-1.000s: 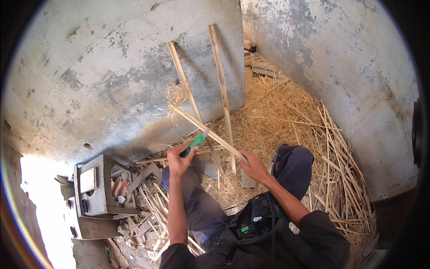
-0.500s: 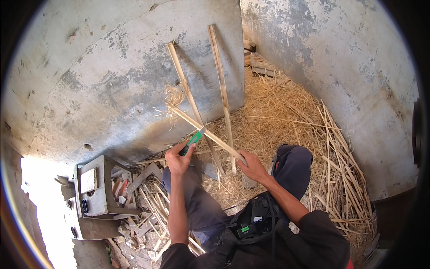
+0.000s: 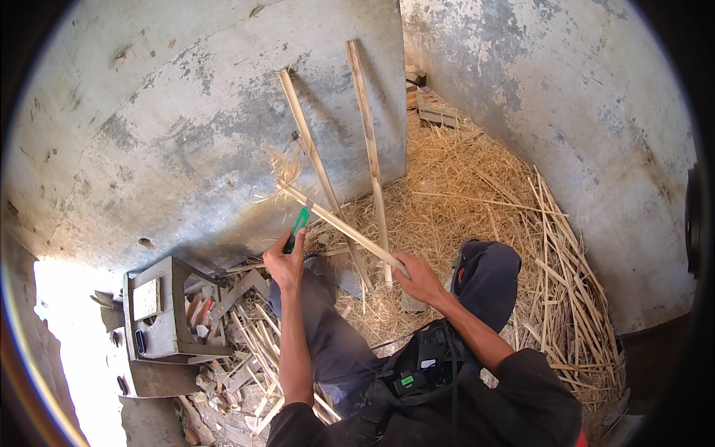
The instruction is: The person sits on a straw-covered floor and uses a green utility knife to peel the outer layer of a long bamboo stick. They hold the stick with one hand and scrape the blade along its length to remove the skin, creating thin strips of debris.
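Observation:
My left hand (image 3: 284,257) is closed round a green and black utility knife (image 3: 299,222). The knife's blade lies against a pale wooden stick (image 3: 346,229), not far from its far end. My right hand (image 3: 418,276) grips the near end of that stick, which slants up and to the left. Thin curled shavings (image 3: 285,170) hang in a tuft at the stick's far end, close to the wall.
Two long strips, a left one (image 3: 311,145) and a right one (image 3: 368,130), lean against the worn wall (image 3: 186,127). Shavings (image 3: 462,179) cover the floor ahead. Many thin sticks (image 3: 570,290) lie at right. A wooden stool-like frame (image 3: 167,313) holding scraps stands at left.
The left hand and knife have slid up and left along the stick, toward its far end. The right hand stays nearly still, and the tuft of shavings has shifted slightly.

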A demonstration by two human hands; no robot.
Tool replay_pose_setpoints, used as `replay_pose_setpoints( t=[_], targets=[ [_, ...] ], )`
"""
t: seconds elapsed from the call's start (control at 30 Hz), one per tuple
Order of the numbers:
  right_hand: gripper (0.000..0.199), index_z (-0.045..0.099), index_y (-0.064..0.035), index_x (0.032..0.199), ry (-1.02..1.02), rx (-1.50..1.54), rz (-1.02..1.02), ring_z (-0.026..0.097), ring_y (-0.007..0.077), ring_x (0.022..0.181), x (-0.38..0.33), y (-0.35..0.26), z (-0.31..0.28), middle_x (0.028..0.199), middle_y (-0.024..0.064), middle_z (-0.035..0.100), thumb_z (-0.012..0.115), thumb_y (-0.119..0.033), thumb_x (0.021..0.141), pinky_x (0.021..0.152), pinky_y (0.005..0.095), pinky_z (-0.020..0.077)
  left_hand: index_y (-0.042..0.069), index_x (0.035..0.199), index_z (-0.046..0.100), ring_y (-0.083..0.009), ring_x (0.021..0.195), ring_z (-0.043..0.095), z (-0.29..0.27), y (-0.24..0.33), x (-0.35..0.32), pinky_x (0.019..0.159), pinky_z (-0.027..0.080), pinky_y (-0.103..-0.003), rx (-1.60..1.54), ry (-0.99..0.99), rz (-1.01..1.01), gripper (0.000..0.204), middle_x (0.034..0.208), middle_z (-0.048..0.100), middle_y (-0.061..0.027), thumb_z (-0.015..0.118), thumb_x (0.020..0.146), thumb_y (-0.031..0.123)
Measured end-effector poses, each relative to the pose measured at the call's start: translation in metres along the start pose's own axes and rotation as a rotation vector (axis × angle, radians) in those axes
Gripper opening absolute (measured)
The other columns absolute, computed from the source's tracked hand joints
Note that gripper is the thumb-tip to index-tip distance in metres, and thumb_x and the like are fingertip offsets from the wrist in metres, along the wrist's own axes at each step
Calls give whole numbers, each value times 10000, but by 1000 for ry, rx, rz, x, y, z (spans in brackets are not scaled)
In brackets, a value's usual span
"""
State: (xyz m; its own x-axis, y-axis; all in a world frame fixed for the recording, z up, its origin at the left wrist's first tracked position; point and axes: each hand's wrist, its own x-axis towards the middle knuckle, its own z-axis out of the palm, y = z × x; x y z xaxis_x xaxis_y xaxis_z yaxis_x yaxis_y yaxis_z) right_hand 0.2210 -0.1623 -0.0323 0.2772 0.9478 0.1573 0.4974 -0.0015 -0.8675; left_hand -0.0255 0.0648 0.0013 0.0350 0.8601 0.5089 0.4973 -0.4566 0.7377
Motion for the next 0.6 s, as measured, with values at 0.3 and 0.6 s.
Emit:
replay_pose_setpoints(
  t=[0.3,0.6],
  targets=[
    [245,673,15,1238,1,-8,-18,679,381,753,-3,5,4,866,226,673,669,-138,1046,735,475,532,-40,1183,855,-94,667,627,-8,0,14,644,508,-329,31,93,-63,422,701,740,-107,897,991,333],
    [252,666,10,1243,-56,17,21,669,388,758,-6,-4,1,868,233,667,657,-150,1048,745,490,524,-65,1161,847,-91,675,609,-13,1,15,650,500,-313,-90,93,-76,401,746,761,-96,896,995,297]
  ],
)
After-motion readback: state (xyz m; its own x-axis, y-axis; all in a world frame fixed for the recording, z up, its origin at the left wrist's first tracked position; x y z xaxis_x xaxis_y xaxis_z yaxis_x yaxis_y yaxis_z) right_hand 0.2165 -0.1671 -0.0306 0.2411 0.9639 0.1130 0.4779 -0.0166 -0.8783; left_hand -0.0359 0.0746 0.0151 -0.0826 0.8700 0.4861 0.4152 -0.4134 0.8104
